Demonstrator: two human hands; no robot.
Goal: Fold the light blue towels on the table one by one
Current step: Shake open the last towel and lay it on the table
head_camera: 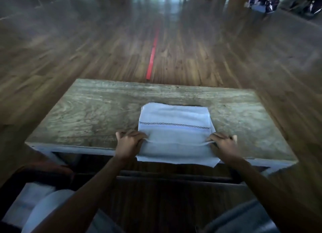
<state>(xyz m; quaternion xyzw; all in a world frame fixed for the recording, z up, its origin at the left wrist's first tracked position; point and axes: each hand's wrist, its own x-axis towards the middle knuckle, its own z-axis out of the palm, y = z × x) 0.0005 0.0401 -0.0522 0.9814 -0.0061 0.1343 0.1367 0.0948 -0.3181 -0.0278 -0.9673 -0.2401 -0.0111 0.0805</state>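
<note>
- Two bare forearms reach in from the bottom edge, one from each side, over dark ground below the desk [83,114]; they stay apart all the way to the hands
- Low on the left, beside the left forearm, sits a pale bundle [36,203], white and bluish; it is too blurred to say what it is
- The left hand [129,140] has its fingers curled, pinching the left edge of the light blue towel [174,116]; its knuckles face up
- The right hand [223,142] pinches the right edge of the same towel in like fashion; the two hands are well apart, with the width of the cloth between them
- Between the two hands a raised ridge of cloth runs across the towel, lifted a little off the layer beneath
- The towel lies right of the middle of the desk; its near edge hangs over the desk's front edge, while its far edge lies flat short of the back edge
- A dark checked stripe [174,124] crosses the towel from side to side, just beyond the hands
- The desk top is pale grained wood; the part left of the towel shows bare grain
- Beyond the desk is a wooden plank floor [69,49]; a strip of red tape [152,60] runs along it away from the desk
- Far off at the upper right stand dark bags [271,2], blurred
</note>
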